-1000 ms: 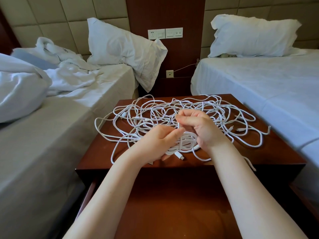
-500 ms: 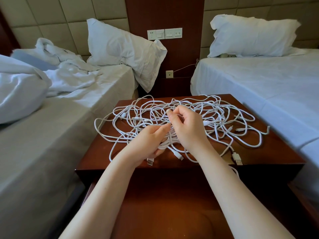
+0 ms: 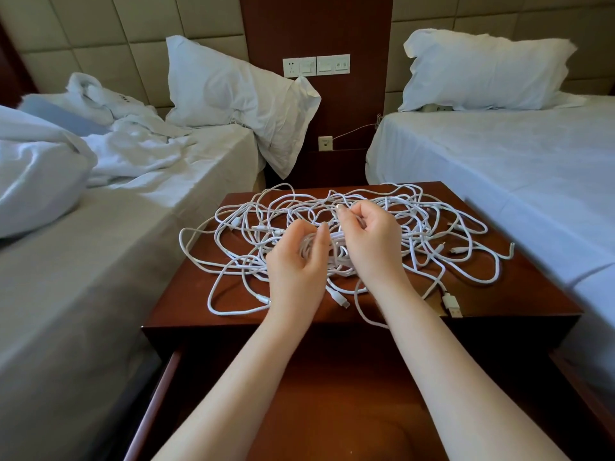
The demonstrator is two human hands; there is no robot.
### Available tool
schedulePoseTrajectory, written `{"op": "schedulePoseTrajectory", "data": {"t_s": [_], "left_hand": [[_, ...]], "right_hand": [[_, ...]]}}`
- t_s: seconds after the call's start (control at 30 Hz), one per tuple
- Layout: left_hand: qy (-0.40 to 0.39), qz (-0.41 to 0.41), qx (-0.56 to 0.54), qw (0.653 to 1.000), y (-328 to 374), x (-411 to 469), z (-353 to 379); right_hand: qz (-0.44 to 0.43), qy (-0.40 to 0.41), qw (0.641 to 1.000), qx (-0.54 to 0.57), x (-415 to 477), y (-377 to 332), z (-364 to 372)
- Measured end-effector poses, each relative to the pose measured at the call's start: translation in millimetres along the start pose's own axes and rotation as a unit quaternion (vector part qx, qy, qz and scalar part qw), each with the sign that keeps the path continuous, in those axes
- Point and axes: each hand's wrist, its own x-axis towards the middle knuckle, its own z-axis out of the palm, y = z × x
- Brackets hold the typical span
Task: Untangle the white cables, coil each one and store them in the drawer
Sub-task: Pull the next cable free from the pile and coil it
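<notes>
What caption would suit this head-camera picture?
Left hand and right hand grip strands of the tangled white cables on a wooden nightstand.
</notes>
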Motion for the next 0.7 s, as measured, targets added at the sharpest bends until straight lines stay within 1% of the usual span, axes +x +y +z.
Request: {"op": "schedulePoseTrajectory", "data": {"t_s": [0.1,0.23,0.33,0.43,0.53,0.63,0.7], "left_hand": [[-0.011,0.027,-0.014,0.999,-4,4,-7],[-0.098,0.043,-0.004,0.994,-8,11,-17],[-0.163,0.043,0.008,0.986,-7,10,-15],[-0.195,0.044,0.025,0.979,-4,7,-12],[-0.182,0.017,0.053,0.982,-7,9,-12],[-0.14,-0.046,0.053,0.988,-11,15,-16],[-0.109,-0.073,0.048,0.99,-11,18,-16]], "right_hand": [[0.019,-0.047,0.999,0.019,0,-5,-1],[0.054,-0.123,0.99,0.048,4,-10,-10],[0.048,-0.118,0.991,0.047,7,-11,-18],[0.043,-0.094,0.994,0.046,9,-11,-21],[0.037,-0.091,0.994,0.051,8,-12,-19],[0.035,-0.088,0.992,0.077,7,-18,-17],[0.034,-0.096,0.991,0.091,6,-23,-16]]}}
